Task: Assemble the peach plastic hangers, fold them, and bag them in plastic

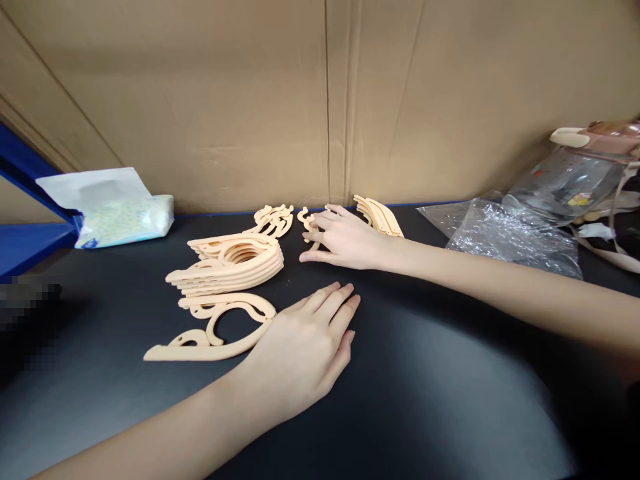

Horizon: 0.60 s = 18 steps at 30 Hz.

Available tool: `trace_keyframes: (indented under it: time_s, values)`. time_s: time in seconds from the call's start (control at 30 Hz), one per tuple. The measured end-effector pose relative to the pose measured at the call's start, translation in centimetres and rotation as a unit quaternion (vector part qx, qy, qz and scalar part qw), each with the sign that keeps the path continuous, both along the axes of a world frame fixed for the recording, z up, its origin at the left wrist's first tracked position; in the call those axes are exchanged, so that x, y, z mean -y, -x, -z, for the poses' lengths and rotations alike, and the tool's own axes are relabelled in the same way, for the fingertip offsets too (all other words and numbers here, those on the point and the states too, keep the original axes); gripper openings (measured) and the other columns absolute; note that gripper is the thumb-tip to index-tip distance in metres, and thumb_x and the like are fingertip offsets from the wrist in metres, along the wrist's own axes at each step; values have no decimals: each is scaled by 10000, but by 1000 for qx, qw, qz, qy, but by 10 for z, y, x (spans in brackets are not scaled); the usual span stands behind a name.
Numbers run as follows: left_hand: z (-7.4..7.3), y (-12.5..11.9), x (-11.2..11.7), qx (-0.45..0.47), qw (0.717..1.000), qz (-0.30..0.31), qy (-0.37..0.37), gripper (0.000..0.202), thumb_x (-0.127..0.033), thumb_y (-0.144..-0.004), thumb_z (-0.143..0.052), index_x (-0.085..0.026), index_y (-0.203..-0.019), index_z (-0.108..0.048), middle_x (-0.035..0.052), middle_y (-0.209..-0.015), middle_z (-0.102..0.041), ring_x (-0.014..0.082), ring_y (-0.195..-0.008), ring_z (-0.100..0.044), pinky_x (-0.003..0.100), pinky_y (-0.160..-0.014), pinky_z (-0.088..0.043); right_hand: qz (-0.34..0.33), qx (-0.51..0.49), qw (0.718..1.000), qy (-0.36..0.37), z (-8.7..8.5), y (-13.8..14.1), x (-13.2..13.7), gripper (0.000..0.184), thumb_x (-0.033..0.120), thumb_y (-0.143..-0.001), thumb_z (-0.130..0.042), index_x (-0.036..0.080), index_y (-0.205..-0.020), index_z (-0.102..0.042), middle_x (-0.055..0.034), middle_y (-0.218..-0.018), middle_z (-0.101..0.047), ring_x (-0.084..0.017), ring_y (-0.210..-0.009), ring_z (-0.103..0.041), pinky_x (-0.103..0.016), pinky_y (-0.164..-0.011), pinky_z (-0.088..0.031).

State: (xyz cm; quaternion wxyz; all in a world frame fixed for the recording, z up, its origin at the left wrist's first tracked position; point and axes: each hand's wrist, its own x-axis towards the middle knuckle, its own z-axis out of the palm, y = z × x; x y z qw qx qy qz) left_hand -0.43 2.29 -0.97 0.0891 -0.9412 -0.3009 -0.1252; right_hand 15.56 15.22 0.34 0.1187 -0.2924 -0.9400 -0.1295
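My left hand [310,337] lies palm down on the black table, fingers stretched out and holding nothing visible. Beside its wrist edge rests a beige folding hanger [235,347], folded flat, its rounded end touching or just under the hand. Behind that hanger is a stack of several folded hangers [250,267]. Farther back, my right hand [345,237] reaches in from the right with fingers apart over a few loose beige hook pieces [303,215], partly hidden by the fingers. A heap of similar hooks [273,220] lies to its left. Several curved hanger arms [383,219] are stacked behind the right wrist.
A pack of tissues [125,217] stands at the back left near a blue frame [37,230]. Crumpled clear plastic bags [505,237] and a clear bottle with a pink lid [570,180] are at the right. A cardboard wall [240,100] closes off the back.
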Motion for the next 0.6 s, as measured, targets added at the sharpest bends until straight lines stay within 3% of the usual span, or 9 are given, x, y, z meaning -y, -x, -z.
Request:
trace_keyframes:
  time_s: [0.13,0.27,0.33,0.47,0.6]
  values:
    - [-1,-2,1,0,1000,3,-5,410,-200,-981,-395,-49,-1313,-582,157,-1334,-635,296,-1205,-613,426,-978,-547,-21,-6,999,27,-3,-12,19,483,483,-1003,-426,112,-1059,-730,-147,-1051,-714,-270,-1066,-622,-474,-1009,-392]
    - [-4,-5,2,29,1000,0,-12,330,-183,-962,-436,-77,-1189,-650,137,-1134,-702,279,-1050,-659,407,-879,-572,-43,-26,999,18,1,-30,45,411,385,-1013,-443,90,-1051,-727,-156,-1106,-722,-268,-1075,-643,-474,-1000,-436]
    - [-5,-4,1,39,998,-13,-52,298,-133,-948,-433,-83,-1119,-672,136,-1057,-701,293,-1043,-649,432,-898,-549,-43,-37,998,1,2,-41,59,368,301,-1011,-444,71,-1048,-729,-167,-1133,-724,-266,-1072,-659,-458,-983,-469]
    - [-5,0,-5,2,987,-67,-144,418,5,-884,-376,-50,-1202,-641,170,-1179,-685,333,-1169,-596,473,-975,-480,-24,-62,998,10,1,-63,85,316,266,-1001,-464,110,-1066,-732,-126,-1146,-740,-243,-1056,-689,-438,-999,-496]
    - [-1,3,-9,-27,981,-76,-178,463,43,-871,-347,-26,-1225,-637,175,-1241,-677,335,-1210,-580,470,-992,-446,-35,-96,990,99,-2,-81,102,310,231,-1019,-428,151,-1179,-682,-62,-1205,-727,-204,-1123,-668,-392,-1023,-496]
